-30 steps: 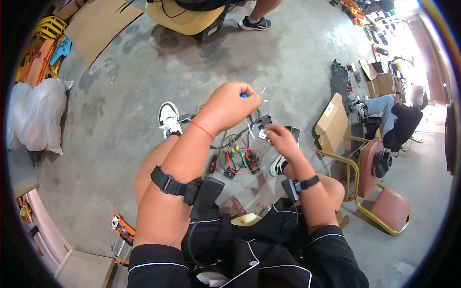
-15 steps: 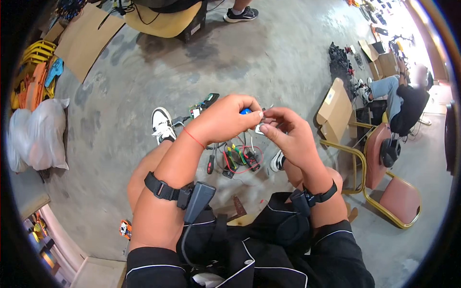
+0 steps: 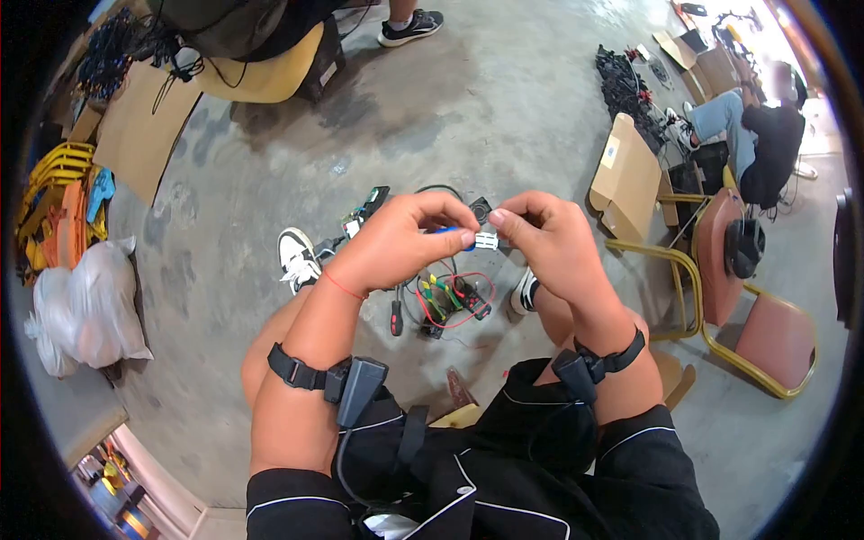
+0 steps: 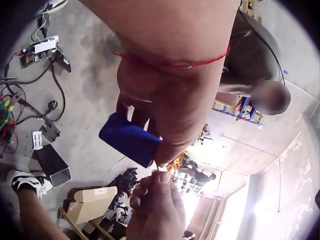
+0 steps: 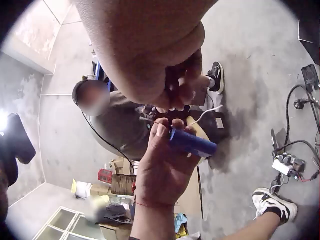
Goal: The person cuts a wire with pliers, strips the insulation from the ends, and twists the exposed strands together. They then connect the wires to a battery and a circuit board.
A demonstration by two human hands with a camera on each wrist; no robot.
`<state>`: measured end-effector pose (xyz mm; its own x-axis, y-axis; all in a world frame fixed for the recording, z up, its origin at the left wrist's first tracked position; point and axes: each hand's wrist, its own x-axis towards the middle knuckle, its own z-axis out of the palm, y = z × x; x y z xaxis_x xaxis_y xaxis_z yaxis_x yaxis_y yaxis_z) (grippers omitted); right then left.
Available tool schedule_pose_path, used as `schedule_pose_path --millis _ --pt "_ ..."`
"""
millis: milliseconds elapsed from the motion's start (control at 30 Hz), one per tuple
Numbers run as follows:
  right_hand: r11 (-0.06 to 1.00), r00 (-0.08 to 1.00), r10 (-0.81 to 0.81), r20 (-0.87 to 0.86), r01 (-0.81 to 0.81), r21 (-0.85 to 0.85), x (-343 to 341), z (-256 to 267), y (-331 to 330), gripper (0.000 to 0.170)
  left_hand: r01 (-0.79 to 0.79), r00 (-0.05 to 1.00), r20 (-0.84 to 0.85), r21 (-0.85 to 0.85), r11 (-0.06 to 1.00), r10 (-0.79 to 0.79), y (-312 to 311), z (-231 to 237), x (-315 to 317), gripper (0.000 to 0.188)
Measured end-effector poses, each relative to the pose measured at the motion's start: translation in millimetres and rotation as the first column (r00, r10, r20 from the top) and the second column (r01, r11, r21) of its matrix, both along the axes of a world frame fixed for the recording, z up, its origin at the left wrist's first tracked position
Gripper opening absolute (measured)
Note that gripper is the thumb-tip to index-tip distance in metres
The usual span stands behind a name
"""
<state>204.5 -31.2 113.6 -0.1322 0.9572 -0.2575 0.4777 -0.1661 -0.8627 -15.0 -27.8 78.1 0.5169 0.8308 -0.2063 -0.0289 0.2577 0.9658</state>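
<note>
Far left of the blue piece [image 4: 129, 140], white bags [image 3: 94, 306] slumped on the grey floor [image 3: 207, 387], with an orange-and-yellow pile [image 3: 65, 225] just beyond. Next to the right, though well left of the blue piece and farther off, a flat cardboard sheet [image 3: 139, 135], then a yellow seat [image 3: 288, 76] with another person's dark shoe [image 3: 411, 29] near it. Closer, left of the blue piece and below it, one black-and-white shoe [image 3: 297, 256] planted on the floor, then a circuit board [image 5: 290, 165] among cables.

Grips the blue piece with the left hand [image 3: 400, 236], fingers curled round it, with a red cord [image 3: 346, 285] at the wrist. Holds it raised above the floor, with one end toward the right hand [image 3: 553, 238].

On the floor below the blue piece and nearer the body, from left to right: a red-and-black screwdriver [image 3: 397, 319], green-and-yellow pliers [image 3: 435, 292], a red wire [image 3: 493, 290] looped about them. Also below it, a white clip [image 4: 37, 140] just beside a black box [image 4: 51, 164].

Just right of the blue piece, pinches a thin strand [image 4: 156, 166] between right thumb and forefinger, other fingers bent; too small to tell whether joined to the blue piece.

Farther right of the blue piece, and below, a second black-and-white shoe [image 3: 525, 292]; then an open carton [image 3: 616, 180], a pink chair [image 3: 720, 261] and, beyond it, a seated person [image 3: 769, 148] in black top and jeans.
</note>
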Motion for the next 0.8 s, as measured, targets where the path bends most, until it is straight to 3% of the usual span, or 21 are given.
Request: schedule_pose_path --millis 67,167,267,333,367,433,567,633,767,800 --pt "0.999 1.0 -0.003 0.005 0.004 -0.037 3.7 9.2 -0.8 0.021 0.03 0.999 -0.023 0.008 1.0 -0.03 -1.0 1.1 2.8 0.017" --pt "0.994 0.991 0.071 0.112 -0.08 0.075 9.1 12.7 -5.3 0.018 0.047 0.999 -0.024 -0.018 0.999 -0.047 -2.1 -2.2 8.3 0.018" --pt "0.966 0.978 0.113 0.174 -0.149 0.212 13.4 12.2 -7.3 0.016 0.034 0.997 0.073 -0.012 0.999 -0.033 -2.3 -10.0 14.8 0.018" --pt "0.938 0.965 0.139 0.221 -0.2 0.283 16.0 14.0 -5.9 0.011 -0.049 0.981 0.181 -0.147 0.988 0.075 -3.7 -13.5 22.7 0.022" --pt "0.938 0.966 0.138 0.22 -0.199 0.284 16.7 14.1 -5.5 0.011 -0.048 0.981 0.18 -0.146 0.988 0.074 -3.4 -12.2 23.5 0.022" --pt "0.907 0.958 0.183 0.221 -0.252 0.337 18.0 14.0 -4.7 0.01 0.007 1.0 -0.016 -0.088 0.996 -0.008 -2.5 -7.5 24.8 0.027" --pt "0.89 0.945 0.198 0.261 -0.284 0.356 21.7 15.0 -5.2 0.014 0.08 0.995 0.076 -0.112 0.991 -0.072 -1.3 -10.6 28.5 0.027" --pt "0.904 0.937 0.214 0.277 -0.297 0.308 24.6 13.1 -5.1 0.015 0.111 0.992 -0.064 0.013 0.994 -0.11 0.0 -8.4 30.2 0.019" --pt "0.908 0.912 0.22 0.346 -0.321 0.269 24.0 13.4 -4.2 0.014 0.09 0.984 -0.165 0.142 0.986 -0.066 -1.2 -11.7 36.0 0.016" --pt "0.902 0.906 0.186 0.379 -0.31 0.299 22.0 11.3 -5.5 0.013 0.038 0.952 -0.297 0.366 0.93 0.078 -4.0 -14.1 38.2 0.016"
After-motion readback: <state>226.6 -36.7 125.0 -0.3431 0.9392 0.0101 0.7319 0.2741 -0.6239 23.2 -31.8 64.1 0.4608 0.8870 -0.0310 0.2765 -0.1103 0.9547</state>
